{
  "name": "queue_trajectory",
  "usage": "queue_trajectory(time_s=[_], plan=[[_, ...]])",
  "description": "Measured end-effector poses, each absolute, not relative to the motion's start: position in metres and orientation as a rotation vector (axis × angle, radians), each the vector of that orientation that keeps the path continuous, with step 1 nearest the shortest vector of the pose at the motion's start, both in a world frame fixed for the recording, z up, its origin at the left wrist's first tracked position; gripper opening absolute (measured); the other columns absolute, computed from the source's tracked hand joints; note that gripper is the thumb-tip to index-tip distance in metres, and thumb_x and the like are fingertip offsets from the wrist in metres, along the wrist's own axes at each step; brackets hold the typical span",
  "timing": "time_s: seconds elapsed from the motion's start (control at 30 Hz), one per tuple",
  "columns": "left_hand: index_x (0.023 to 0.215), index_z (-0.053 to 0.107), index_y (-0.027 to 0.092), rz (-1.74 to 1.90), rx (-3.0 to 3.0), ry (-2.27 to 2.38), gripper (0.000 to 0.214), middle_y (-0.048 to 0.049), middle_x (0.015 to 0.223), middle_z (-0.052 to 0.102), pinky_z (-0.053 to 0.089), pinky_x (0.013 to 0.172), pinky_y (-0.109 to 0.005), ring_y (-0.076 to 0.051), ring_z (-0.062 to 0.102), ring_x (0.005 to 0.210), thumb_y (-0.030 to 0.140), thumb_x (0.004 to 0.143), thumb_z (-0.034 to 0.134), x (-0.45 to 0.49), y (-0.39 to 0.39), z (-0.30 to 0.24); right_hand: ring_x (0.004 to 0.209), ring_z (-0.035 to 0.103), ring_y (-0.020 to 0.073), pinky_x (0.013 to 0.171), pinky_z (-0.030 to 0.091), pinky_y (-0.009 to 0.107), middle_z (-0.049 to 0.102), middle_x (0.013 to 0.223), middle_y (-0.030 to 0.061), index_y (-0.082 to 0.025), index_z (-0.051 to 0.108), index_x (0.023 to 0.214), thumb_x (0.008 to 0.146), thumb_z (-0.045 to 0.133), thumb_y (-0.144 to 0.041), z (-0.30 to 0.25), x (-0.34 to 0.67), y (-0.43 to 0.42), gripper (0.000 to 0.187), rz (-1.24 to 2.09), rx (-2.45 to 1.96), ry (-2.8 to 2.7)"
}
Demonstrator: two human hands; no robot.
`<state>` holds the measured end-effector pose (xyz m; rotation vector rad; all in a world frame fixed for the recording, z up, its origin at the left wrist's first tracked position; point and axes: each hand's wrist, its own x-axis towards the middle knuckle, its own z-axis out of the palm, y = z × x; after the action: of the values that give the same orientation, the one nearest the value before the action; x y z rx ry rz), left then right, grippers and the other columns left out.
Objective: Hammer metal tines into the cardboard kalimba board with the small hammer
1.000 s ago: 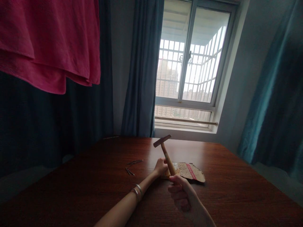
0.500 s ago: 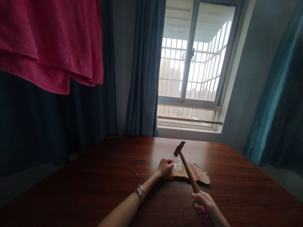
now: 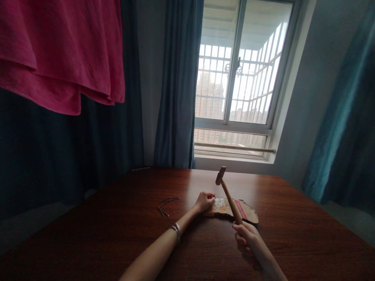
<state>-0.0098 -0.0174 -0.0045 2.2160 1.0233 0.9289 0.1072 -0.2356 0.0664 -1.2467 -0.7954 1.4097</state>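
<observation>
My right hand (image 3: 246,235) is wrapped round the wooden handle of a hammer (image 3: 230,197), whose dark metal head is raised above the board. With fingertips pinched, my left hand (image 3: 206,201) holds a small nail (image 3: 215,194) upright at the left end of a flat, irregular board (image 3: 250,214). The board is tan, with a speckled patch, a pink-red patterned band and nails or notches along its far right edge. To the left of my left hand, several loose nails (image 3: 170,199) lie on the table.
The brown wooden table (image 3: 117,230) spreads wide around the board. Beyond its far edge is a barred window (image 3: 249,78) with blue curtains (image 3: 177,97) beside it. A pink cloth (image 3: 64,58) hangs at upper left.
My right hand has risen slightly and shifted left, lifting the hammer head a little higher. My left hand stays at the board's left end, still pinching the nail.
</observation>
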Motion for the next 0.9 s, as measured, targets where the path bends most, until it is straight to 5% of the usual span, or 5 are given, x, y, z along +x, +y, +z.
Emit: queue_trajectory(time_s=[0.27, 0.9], plan=[[0.083, 0.071, 0.012, 0.955, 2.232, 0.978, 0.028, -0.004, 0.073, 0.066, 0.038, 0.062, -0.021, -0.013, 0.054, 0.066, 0.023, 0.071, 0.047, -0.009, -0.016, -0.009, 0.026, 0.021, 0.0005, 0.027, 0.01, 0.012, 0.033, 0.042, -0.0123, -0.022, 0.043, 0.08, 0.073, 0.047, -0.058, 0.057, 0.118, -0.232, 0.037, 1.393, -1.372, -0.755], [0.069, 0.069, 0.012, 0.925, 2.234, 0.935, 0.025, -0.0021, 0.065, 0.058, 0.033, 0.058, -0.02, -0.011, 0.048, 0.061, 0.025, 0.072, 0.048, -0.014, -0.02, -0.003, 0.025, 0.018, 0.0003, 0.025, 0.01, 0.013, 0.032, 0.041, -0.0121, -0.021, 0.043, 0.08, 0.07, 0.045, -0.067, 0.052, 0.116, -0.241, 0.046, 1.43, -1.272, -0.796]])
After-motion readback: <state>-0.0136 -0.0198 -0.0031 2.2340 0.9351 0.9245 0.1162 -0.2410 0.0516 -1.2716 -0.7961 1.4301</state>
